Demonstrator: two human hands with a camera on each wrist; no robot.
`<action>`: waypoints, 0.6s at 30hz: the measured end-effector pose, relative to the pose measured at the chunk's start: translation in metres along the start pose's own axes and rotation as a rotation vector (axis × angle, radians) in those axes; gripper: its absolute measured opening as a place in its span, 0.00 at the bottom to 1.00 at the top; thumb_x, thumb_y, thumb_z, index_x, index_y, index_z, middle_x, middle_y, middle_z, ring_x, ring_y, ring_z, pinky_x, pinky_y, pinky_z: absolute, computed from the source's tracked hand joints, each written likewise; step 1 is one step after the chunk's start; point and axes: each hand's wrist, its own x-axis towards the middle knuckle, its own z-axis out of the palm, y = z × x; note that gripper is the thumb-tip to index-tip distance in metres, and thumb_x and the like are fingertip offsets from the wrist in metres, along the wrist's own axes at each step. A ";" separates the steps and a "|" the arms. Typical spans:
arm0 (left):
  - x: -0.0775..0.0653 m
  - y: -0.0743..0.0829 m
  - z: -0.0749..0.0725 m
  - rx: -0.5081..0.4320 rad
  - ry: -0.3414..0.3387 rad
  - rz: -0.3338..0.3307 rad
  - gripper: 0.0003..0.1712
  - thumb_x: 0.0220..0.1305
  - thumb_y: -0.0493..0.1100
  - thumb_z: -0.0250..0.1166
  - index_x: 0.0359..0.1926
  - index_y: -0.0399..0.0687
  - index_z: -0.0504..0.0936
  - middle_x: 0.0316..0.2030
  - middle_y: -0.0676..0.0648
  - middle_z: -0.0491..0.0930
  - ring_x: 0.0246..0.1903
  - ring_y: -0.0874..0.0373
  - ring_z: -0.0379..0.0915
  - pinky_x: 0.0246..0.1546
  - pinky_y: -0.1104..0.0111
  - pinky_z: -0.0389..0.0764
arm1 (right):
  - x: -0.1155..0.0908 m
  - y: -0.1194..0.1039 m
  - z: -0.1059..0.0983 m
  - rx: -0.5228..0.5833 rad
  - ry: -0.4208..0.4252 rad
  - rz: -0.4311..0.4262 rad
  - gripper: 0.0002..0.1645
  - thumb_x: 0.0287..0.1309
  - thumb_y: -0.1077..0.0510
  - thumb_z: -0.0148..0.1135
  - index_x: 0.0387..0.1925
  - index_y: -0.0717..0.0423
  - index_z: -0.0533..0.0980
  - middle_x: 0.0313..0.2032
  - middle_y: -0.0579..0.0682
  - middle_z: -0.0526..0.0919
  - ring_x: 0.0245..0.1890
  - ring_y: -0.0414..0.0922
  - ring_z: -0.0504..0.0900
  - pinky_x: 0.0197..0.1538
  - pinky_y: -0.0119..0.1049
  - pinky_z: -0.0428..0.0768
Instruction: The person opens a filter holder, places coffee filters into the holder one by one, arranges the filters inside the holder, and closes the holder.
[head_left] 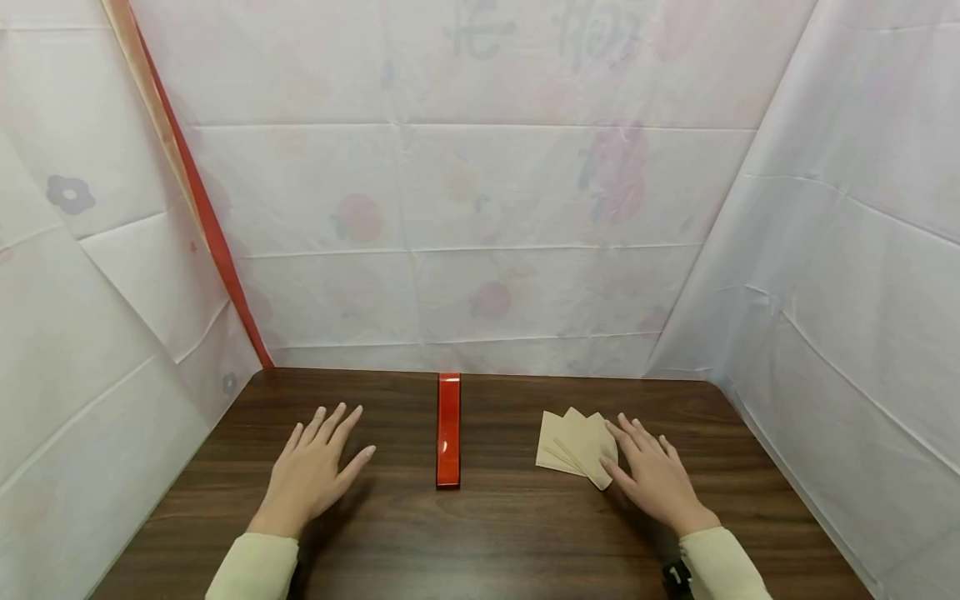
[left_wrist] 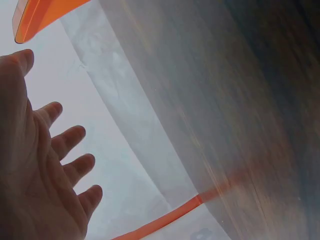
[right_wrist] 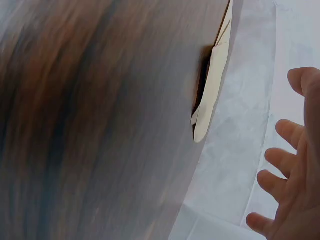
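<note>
A long, glossy red-orange strip [head_left: 448, 429] with dark edges lies on the brown wood-grain table [head_left: 480, 533], between the two hands. My left hand [head_left: 311, 471] is to the left of it, fingers spread and holding nothing. In the left wrist view, one end of the strip [left_wrist: 50, 17] shows beyond the thumb, apart from it. Several tan paper pieces [head_left: 570, 442], perhaps small envelopes, lie fanned and overlapping at the right. Just beside them is my right hand [head_left: 656, 479], fingers extended. The right wrist view shows a gap between this hand [right_wrist: 295, 170] and the papers [right_wrist: 212, 90].
White printed sheeting [head_left: 480, 192] hangs behind the table and along both sides. A red-and-tan band [head_left: 202, 200] runs down the back left corner to the table's edge. A dark device [head_left: 677, 577] is strapped at the right wrist.
</note>
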 end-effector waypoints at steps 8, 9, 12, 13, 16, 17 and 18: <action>0.009 0.004 0.002 0.014 -0.010 0.018 0.42 0.72 0.67 0.53 0.77 0.50 0.61 0.71 0.39 0.65 0.72 0.37 0.53 0.70 0.40 0.49 | 0.004 -0.011 0.005 0.028 -0.012 -0.026 0.36 0.70 0.38 0.57 0.71 0.51 0.68 0.72 0.54 0.64 0.72 0.57 0.62 0.65 0.69 0.58; 0.010 0.004 0.003 0.014 -0.013 0.018 0.42 0.72 0.67 0.53 0.76 0.50 0.61 0.71 0.39 0.65 0.72 0.37 0.53 0.70 0.40 0.49 | 0.005 -0.012 0.005 0.029 -0.011 -0.029 0.36 0.70 0.38 0.57 0.71 0.51 0.68 0.72 0.54 0.65 0.71 0.56 0.62 0.66 0.68 0.58; 0.012 0.005 0.004 0.014 -0.019 0.022 0.42 0.72 0.68 0.52 0.76 0.50 0.61 0.71 0.39 0.65 0.71 0.37 0.54 0.70 0.41 0.50 | 0.006 -0.016 0.007 0.038 -0.008 -0.038 0.36 0.69 0.38 0.58 0.70 0.52 0.70 0.72 0.54 0.65 0.71 0.56 0.63 0.66 0.67 0.58; 0.013 0.006 0.005 0.012 -0.019 0.024 0.42 0.72 0.68 0.51 0.76 0.50 0.61 0.70 0.39 0.66 0.71 0.37 0.55 0.70 0.41 0.50 | 0.006 -0.017 0.007 0.041 -0.005 -0.043 0.35 0.69 0.39 0.59 0.70 0.52 0.70 0.72 0.55 0.66 0.71 0.57 0.63 0.66 0.67 0.58; 0.016 0.007 0.006 0.007 -0.018 0.029 0.42 0.72 0.69 0.51 0.76 0.49 0.62 0.70 0.40 0.67 0.71 0.37 0.56 0.70 0.41 0.51 | 0.009 -0.021 0.009 0.045 0.007 -0.066 0.34 0.68 0.41 0.60 0.69 0.53 0.70 0.71 0.56 0.67 0.70 0.58 0.65 0.66 0.67 0.61; 0.017 0.007 0.007 0.004 -0.016 0.031 0.42 0.72 0.69 0.51 0.76 0.49 0.62 0.70 0.40 0.67 0.71 0.38 0.57 0.69 0.41 0.52 | 0.010 -0.023 0.009 0.047 0.014 -0.078 0.34 0.68 0.42 0.61 0.68 0.53 0.71 0.70 0.57 0.67 0.70 0.58 0.65 0.65 0.67 0.62; 0.017 0.007 0.007 0.003 -0.014 0.033 0.42 0.72 0.68 0.51 0.76 0.48 0.62 0.70 0.40 0.67 0.70 0.38 0.57 0.69 0.41 0.52 | 0.011 -0.025 0.010 0.050 0.022 -0.089 0.34 0.68 0.42 0.62 0.68 0.54 0.71 0.70 0.57 0.68 0.69 0.58 0.66 0.65 0.67 0.62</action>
